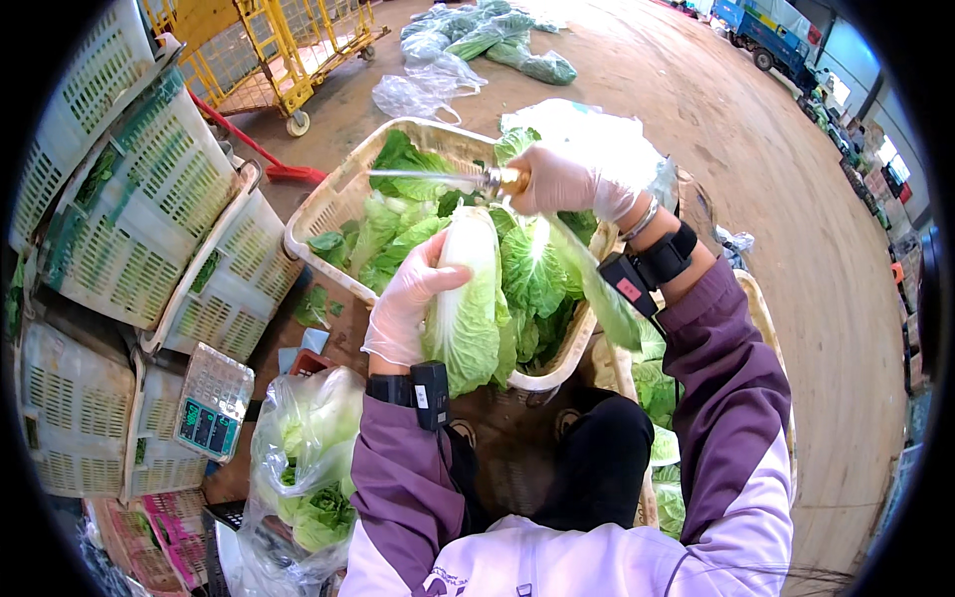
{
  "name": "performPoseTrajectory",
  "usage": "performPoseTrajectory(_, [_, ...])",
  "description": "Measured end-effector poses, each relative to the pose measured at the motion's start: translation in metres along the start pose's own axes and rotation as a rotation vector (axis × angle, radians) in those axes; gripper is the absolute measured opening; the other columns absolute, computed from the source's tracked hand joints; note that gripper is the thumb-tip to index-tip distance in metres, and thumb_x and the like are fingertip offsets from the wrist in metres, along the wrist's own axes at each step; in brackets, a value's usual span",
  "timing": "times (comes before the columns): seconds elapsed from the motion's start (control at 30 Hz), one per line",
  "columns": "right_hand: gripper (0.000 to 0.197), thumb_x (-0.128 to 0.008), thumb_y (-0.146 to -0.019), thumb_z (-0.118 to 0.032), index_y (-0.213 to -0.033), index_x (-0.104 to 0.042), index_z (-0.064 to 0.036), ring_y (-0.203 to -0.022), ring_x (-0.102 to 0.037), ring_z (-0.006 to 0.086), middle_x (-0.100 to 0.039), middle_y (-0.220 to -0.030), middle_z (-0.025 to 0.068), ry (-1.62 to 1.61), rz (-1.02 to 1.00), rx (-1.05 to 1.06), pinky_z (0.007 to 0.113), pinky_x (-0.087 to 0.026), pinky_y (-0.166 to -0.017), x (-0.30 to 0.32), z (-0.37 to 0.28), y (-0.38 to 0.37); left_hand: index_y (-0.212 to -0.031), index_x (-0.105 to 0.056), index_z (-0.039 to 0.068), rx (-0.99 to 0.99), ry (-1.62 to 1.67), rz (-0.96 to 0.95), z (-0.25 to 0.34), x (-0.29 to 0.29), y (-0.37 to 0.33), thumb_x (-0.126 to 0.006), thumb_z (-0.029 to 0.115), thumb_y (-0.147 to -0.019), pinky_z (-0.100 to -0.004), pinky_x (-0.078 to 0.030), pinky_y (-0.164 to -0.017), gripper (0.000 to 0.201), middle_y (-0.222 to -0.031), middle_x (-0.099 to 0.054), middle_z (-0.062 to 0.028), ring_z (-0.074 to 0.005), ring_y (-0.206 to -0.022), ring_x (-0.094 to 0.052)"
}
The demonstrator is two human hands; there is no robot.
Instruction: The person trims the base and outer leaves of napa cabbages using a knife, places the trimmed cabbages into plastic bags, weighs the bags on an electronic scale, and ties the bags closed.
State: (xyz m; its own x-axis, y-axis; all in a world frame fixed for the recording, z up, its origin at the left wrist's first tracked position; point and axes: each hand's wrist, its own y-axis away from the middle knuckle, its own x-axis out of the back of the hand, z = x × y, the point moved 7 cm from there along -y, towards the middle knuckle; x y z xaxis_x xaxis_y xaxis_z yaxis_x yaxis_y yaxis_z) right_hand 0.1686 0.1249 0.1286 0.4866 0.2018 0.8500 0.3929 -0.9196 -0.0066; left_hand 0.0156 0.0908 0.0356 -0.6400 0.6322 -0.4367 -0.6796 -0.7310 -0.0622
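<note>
Gripping a napa cabbage (463, 308) in the left hand (403, 303) over the near side of a plastic crate (336, 199) and a wooden-handled knife (477, 179) in the right hand (569, 182) above the crate's far half, seemingly midway, with loose leaves (396, 227) already inside it, others still on the cabbage.

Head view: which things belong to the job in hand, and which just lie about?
In use:
left hand
cabbage it holds
right hand
knife it holds
crate of leaves

Apparently idle:
yellow cart
red long-handled tool
blue truck

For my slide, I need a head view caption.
Left hand holds a cabbage, right hand a knife, at a crate of leaves.
</note>
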Motion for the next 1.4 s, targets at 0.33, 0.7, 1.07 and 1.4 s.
performPoseTrajectory(0.33, [0.032, -0.068, -0.072, -0.013, -0.102, -0.057, -0.0104, -0.063, -0.062, 0.0269, -0.059, -0.072, 0.0095, 0.316, 0.508, 0.322, 0.035, -0.049, -0.056, -0.025, -0.024, 0.048, -0.117, -0.049, 0.002, 0.012, -0.113, 0.079, -0.01, 0.016, -0.011, -0.077, 0.017, -0.071, -0.0242, -0.046, -0.078, 0.056, -0.101, -0.058, -0.0019, -0.0078, -0.087, -0.054])
performPoseTrajectory(0.7, [0.026, -0.067, -0.07, -0.021, -0.087, -0.056, -0.0063, -0.068, -0.06, 0.0337, -0.059, -0.072, 0.014, 0.334, 0.489, 0.09, 0.041, -0.049, -0.06, -0.04, -0.001, 0.055, -0.114, -0.05, 0.0, -0.255, -0.694, 0.373, 0.009, -0.007, -0.014, -0.076, 0.013, -0.064, -0.0291, -0.048, -0.081, 0.058, -0.103, -0.061, -0.0093, -0.0154, -0.091, -0.059])
performPoseTrajectory(1.07, [0.02, -0.065, -0.071, -0.023, -0.08, -0.058, -0.0064, -0.064, -0.061, 0.0319, -0.058, -0.067, 0.0124, 0.387, 0.495, 0.066, 0.04, -0.049, -0.058, -0.041, 0.005, 0.051, -0.112, -0.056, 0.003, -0.29, -1.004, 0.475, 0.006, 0.0, -0.016, -0.072, 0.022, -0.063, -0.036, -0.049, -0.08, 0.056, -0.1, -0.063, -0.018, -0.0303, -0.091, -0.062])
performPoseTrajectory(1.4, [0.036, -0.049, -0.081, -0.032, -0.077, -0.07, -0.0036, -0.075, -0.064, 0.0357, -0.065, -0.078, 0.0196, 0.713, -0.047, -0.307, 0.041, -0.05, -0.071, -0.059, 0.176, 0.058, -0.113, -0.05, 0.0, -0.318, -0.791, 0.472, 0.025, 0.01, -0.004, -0.073, 0.018, -0.065, -0.0326, -0.049, -0.076, 0.057, -0.095, -0.062, -0.0117, -0.0196, -0.084, -0.061])
